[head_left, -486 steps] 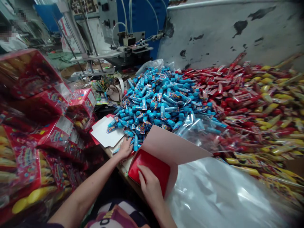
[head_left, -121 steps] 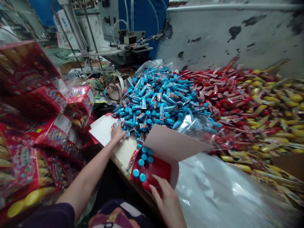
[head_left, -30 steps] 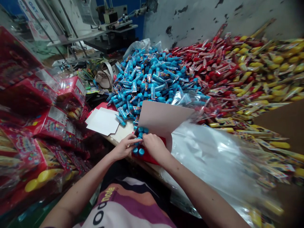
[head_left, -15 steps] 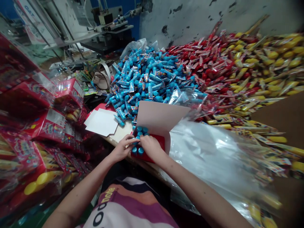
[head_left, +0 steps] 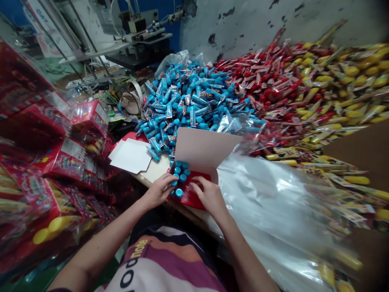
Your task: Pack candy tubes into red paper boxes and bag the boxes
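A huge heap of red and yellow wrapped sweets (head_left: 306,101) runs along a chipped grey wall (head_left: 243,24). Stacked red packs (head_left: 57,162) sit on the left, and a clear plastic sheet (head_left: 273,215) spreads across the front right. Next to the sweets is a big pile of blue-capped tubes (head_left: 188,97), with loose white card sheets (head_left: 130,155) on the desk (head_left: 154,176) just below it. Main change: the right hand (head_left: 210,198) has come back off the caps, while moments ago both hands were bunched over them. Its fingers (head_left: 199,187) now lie spread and open on the red display box (head_left: 197,192), holding nothing visible. The pale box lid (head_left: 206,148) stands open behind. The small cluster of blue-capped tubes (head_left: 180,177) stands caps-up at the box's far-left corner, packed close (exact count hard to tell, hands block some). The left hand (head_left: 158,191) sits at the cluster's near edge, its fingers (head_left: 169,181) curled against the caps; cannot tell if they grip any.
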A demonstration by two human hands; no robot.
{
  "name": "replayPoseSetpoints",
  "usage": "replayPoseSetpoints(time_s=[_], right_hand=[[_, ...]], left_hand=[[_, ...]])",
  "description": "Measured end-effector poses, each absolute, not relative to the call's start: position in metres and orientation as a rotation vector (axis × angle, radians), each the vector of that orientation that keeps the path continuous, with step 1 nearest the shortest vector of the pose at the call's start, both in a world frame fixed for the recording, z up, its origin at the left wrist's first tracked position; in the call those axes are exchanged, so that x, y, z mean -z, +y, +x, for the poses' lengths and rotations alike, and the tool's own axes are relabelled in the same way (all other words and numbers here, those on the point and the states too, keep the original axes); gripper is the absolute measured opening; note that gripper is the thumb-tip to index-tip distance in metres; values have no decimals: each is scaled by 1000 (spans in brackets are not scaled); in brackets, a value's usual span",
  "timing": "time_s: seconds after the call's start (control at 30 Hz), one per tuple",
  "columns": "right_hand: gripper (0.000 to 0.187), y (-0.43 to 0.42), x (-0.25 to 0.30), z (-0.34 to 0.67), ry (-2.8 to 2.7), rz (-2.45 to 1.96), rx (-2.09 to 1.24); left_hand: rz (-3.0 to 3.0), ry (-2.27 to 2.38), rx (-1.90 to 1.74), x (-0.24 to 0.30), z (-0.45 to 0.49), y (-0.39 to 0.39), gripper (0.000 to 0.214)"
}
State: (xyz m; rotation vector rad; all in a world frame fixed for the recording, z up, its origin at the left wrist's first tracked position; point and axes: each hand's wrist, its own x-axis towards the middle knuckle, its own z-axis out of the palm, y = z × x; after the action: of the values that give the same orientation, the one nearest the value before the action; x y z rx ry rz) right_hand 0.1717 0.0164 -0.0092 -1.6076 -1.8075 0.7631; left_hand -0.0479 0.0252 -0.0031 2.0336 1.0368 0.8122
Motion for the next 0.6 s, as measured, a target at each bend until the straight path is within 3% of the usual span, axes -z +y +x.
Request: replayPoseSetpoints(time_s=[0.6], right_hand=[[28,-11,31,163,-1752,-1574,-843]], left_hand=[[2348,1183,-588,-1,-63,30,31]])
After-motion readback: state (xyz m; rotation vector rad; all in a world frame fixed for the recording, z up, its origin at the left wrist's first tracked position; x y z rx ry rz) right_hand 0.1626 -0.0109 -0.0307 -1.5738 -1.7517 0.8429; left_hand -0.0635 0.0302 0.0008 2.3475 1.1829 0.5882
